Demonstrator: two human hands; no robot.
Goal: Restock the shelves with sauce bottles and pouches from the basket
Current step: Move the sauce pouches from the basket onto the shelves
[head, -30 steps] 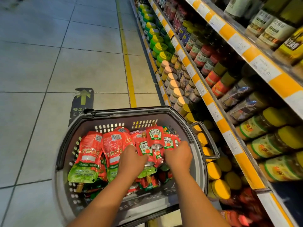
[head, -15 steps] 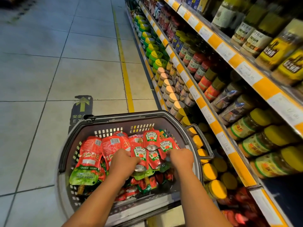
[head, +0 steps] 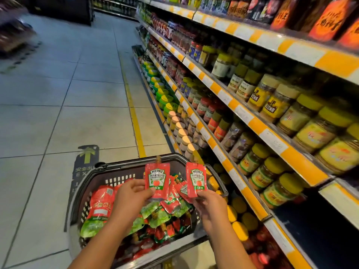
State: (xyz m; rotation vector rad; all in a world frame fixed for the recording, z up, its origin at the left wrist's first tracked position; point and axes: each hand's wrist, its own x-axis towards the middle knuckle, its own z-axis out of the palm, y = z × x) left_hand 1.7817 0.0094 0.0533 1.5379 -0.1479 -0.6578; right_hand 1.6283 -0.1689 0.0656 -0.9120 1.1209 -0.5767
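My left hand (head: 132,197) pinches the lower edge of one Heinz ketchup pouch (head: 157,178), held upright above the basket (head: 108,171). My right hand (head: 208,205) grips a second ketchup pouch (head: 196,179) by its bottom edge, likewise upright, just beside the first. Both forearms extend over the basket, which contains further red and green pouches (head: 101,208). The basket stands on a grey tiled floor (head: 58,113) with a yellow line (head: 134,117), close against stocked shelves (head: 242,113) of jars on my right.

Both forearms bare, no sleeves, watch or rings; L hand (head: 130,199), R hand (head: 210,206).
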